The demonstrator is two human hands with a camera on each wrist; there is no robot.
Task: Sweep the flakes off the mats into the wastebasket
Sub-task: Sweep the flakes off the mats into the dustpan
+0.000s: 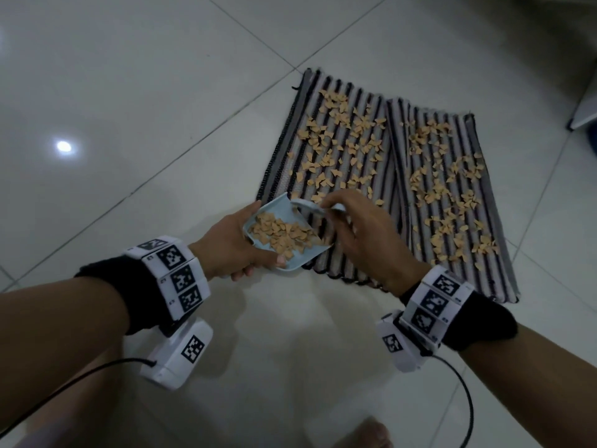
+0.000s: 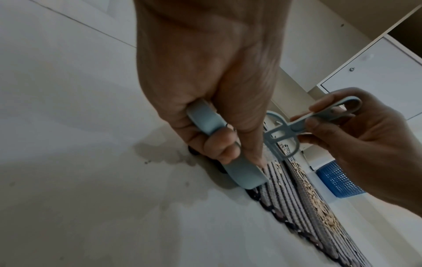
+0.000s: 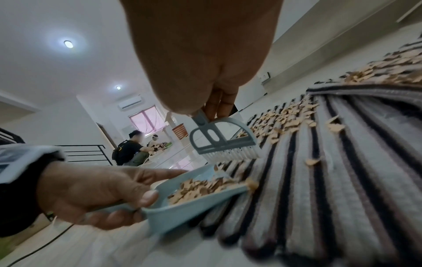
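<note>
Left hand [image 1: 237, 245] grips flake-filled dustpan [image 1: 284, 236] at mat [image 1: 332, 163] edge, 6 o'clock. Right hand [image 1: 365, 234] pinches brush [image 3: 222, 140] handle, bristles clear of mat.

Two striped mats [image 1: 336, 176] lie side by side on the floor, and the tan flakes [image 1: 352, 147] scattered across both are far too many to count. One pale blue dustpan [image 1: 284, 240], one small brush [image 3: 224, 144], one blue mesh basket [image 2: 338, 178]. Two hands at work, a left hand [image 1: 232, 244] and a right hand [image 1: 365, 234]. Two other people [image 3: 130, 148] sit in the background, and two ceiling lights [image 3: 68, 44] are on
</note>
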